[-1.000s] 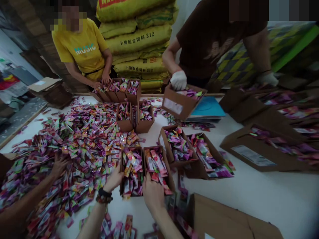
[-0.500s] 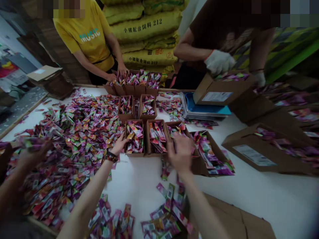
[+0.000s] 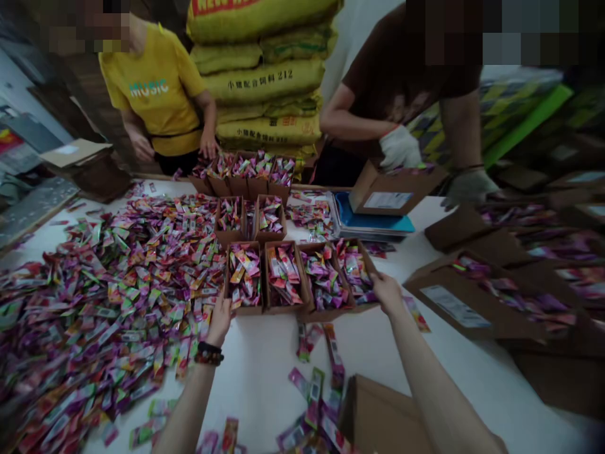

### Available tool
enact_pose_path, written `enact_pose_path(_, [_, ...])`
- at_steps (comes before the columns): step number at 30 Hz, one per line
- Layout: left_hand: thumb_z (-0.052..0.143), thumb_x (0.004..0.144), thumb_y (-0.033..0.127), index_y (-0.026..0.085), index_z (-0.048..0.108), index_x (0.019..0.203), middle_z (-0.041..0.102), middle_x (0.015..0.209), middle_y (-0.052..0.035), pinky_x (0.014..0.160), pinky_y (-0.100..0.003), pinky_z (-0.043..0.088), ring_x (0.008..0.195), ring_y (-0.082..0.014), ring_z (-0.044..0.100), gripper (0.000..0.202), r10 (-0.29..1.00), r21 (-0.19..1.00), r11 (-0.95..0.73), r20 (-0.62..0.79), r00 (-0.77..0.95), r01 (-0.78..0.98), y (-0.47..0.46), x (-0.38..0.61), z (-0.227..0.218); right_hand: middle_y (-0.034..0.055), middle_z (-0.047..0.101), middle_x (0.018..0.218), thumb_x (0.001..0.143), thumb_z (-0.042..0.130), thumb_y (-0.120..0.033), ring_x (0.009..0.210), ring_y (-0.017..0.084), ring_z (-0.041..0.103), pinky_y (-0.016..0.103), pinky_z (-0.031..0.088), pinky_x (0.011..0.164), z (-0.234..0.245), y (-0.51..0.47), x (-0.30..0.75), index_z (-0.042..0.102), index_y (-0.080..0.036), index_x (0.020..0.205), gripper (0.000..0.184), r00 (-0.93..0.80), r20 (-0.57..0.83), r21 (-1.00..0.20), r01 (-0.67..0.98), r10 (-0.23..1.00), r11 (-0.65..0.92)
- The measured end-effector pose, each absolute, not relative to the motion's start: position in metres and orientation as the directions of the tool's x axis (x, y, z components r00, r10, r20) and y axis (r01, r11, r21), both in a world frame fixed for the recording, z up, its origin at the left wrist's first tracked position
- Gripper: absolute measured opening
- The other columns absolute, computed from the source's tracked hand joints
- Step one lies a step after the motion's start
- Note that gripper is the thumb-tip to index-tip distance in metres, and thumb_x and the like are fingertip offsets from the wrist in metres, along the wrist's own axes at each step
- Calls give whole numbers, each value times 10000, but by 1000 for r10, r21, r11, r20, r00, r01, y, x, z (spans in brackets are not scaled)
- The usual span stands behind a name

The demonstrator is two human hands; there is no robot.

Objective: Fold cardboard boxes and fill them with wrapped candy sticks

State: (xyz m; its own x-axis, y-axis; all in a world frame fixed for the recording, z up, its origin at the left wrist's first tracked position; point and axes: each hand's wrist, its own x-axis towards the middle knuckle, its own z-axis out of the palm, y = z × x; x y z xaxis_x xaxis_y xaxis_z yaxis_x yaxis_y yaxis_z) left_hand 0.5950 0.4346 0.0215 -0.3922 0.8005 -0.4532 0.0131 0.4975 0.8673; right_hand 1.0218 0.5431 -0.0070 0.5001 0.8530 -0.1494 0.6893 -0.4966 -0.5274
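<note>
Left hand (image 3: 220, 321): fingers close together against the front corner of a row of four open brown cardboard boxes (image 3: 283, 309); any grip cannot be made out. Right hand (image 3: 385, 293): partly open at the row's right end; no held item visible. Boxes: packed with pink, purple and green foil sachets (image 3: 283, 274). Left of the row: heap of loose sachets (image 3: 118, 302) on a white table (image 3: 265, 378), cut off by the frame's lower-left edge. Beyond the row: a co-worker's white-gloved hand (image 3: 399, 148) on a cardboard box (image 3: 390, 198).
</note>
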Motion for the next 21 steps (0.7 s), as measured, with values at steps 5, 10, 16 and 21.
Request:
enact_pose_path(5, [373, 857, 314, 117, 385, 1423, 511, 1296, -159, 702, -242, 532, 1023, -200, 571, 599, 773, 833, 553, -502, -387, 25, 431, 585, 18, 157, 721, 1031, 875, 474, -280, 920, 258, 670, 283, 468, 721, 6, 634, 1000, 725, -119, 1116, 383, 396, -208, -534, 720, 894, -443])
enact_pose_path(10, [391, 803, 414, 129, 351, 1416, 476, 1350, -169, 782, -278, 540, 1146, -226, 559, 677, 770, 830, 557, -521, -369, -11, 430, 582, 13, 152, 716, 1056, 897, 489, -243, 913, 218, 666, 243, 451, 718, 22, 719, 978, 707, -78, 1141, 366, 268, -186, -585, 743, 945, -326])
enact_pose_path(16, [468, 720, 479, 92, 363, 1376, 479, 1329, -202, 822, -326, 545, 1195, -280, 530, 769, 752, 822, 569, -535, -386, -29, 430, 581, 8, 147, 704, 1104, 879, 531, -199, 988, 203, 647, 223, 441, 798, 24, 786, 943, 720, -100, 1108, 313, 186, -139, -597, 768, 973, -232])
enact_pose_path(21, [529, 705, 532, 102, 337, 1424, 476, 1351, -190, 864, -342, 546, 1212, -286, 528, 859, 791, 839, 544, -512, -334, 3, 430, 575, 7, 189, 685, 1131, 883, 525, -203, 1002, 235, 644, 285, 466, 834, 12, 790, 946, 683, -66, 1171, 356, 258, -68, -586, 771, 964, -248])
